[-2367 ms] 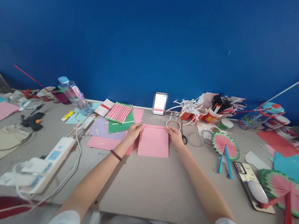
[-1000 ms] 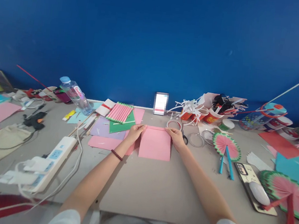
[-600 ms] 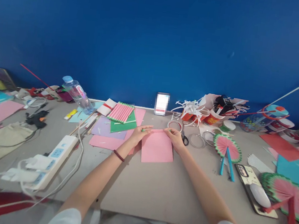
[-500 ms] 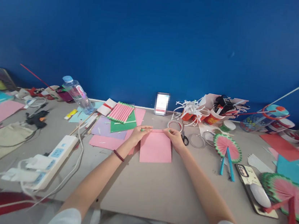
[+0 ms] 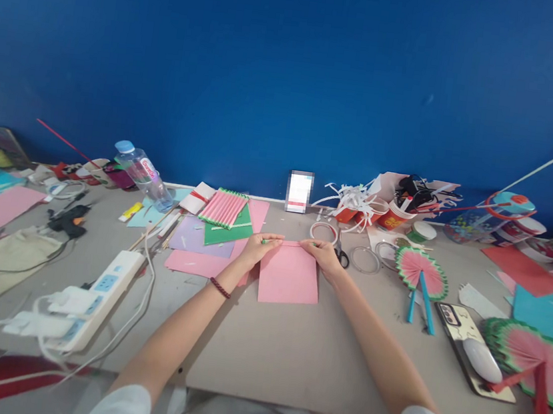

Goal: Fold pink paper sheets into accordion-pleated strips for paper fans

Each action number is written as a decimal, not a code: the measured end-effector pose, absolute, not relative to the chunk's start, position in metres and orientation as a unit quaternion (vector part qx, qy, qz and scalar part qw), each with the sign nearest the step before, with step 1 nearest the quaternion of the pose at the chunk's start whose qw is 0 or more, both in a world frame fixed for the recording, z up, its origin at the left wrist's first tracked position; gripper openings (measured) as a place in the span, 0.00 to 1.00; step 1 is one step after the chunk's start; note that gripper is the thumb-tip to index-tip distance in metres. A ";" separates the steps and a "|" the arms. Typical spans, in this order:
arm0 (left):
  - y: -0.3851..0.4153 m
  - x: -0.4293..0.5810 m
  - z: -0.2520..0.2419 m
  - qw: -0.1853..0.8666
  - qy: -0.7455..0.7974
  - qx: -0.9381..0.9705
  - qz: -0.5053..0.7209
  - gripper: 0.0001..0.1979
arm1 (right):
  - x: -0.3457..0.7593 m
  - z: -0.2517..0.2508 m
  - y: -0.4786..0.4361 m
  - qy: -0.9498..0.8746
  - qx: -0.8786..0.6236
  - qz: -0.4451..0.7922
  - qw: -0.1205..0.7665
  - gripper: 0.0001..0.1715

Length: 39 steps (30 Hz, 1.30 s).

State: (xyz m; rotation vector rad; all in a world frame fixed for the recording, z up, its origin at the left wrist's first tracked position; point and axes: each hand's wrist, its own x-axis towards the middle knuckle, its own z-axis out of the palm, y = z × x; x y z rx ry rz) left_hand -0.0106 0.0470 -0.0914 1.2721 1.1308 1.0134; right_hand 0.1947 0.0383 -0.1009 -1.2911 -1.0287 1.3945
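While the pink sheet (image 5: 289,276) lies flat on the grey table (image 5: 289,349), both hands pinch its folded far edge: left hand (image 5: 260,248) at the left corner, right hand (image 5: 323,256) at the right corner. Scissors (image 5: 340,254) lie just beside the right hand. A pleated stack (image 5: 223,208) rests farther left.

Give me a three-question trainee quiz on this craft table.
1. True or false: the left hand and right hand both grip the far edge of the pink sheet.
2. What lies on the table just right of the right hand? A) scissors B) stapler C) mug
3. Fill in: the bracelet sits on the ___ wrist.
Key: 1 true; 2 A; 3 left.
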 end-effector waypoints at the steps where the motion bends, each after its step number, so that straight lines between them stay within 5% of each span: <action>1: 0.047 -0.011 -0.091 0.547 0.476 0.540 0.427 0.13 | 0.194 -0.100 0.038 -0.420 -0.530 0.564 0.473 0.18; 16: 0.046 -0.010 -0.091 0.527 0.467 0.566 0.429 0.15 | 0.198 -0.087 0.032 -0.558 -0.539 0.496 0.390 0.20; 31: 0.042 -0.007 -0.085 0.514 0.457 0.576 0.442 0.13 | 0.194 -0.085 0.033 -0.536 -0.550 0.492 0.411 0.19; 39: 0.041 -0.003 -0.084 0.471 0.473 0.602 0.439 0.12 | 0.197 -0.074 0.032 -0.707 -0.475 0.296 0.431 0.11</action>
